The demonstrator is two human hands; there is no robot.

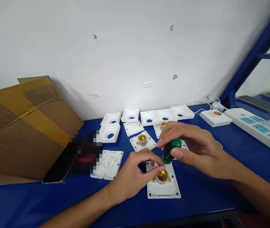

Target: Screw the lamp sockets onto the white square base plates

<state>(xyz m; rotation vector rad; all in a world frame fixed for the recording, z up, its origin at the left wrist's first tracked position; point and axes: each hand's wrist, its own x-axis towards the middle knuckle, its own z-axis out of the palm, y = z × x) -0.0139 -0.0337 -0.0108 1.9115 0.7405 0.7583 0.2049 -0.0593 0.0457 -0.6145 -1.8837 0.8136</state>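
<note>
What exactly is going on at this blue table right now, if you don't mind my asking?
A person is working on a white lamp-holder plate lying flat on the blue table. The right hand grips a green-handled screwdriver, pointed down at the plate's brass socket. The left hand steadies the plate at its upper edge, fingertips by the socket. More white plates and covers are spread behind, with a cardboard box to the left and a power strip to the right.
</note>
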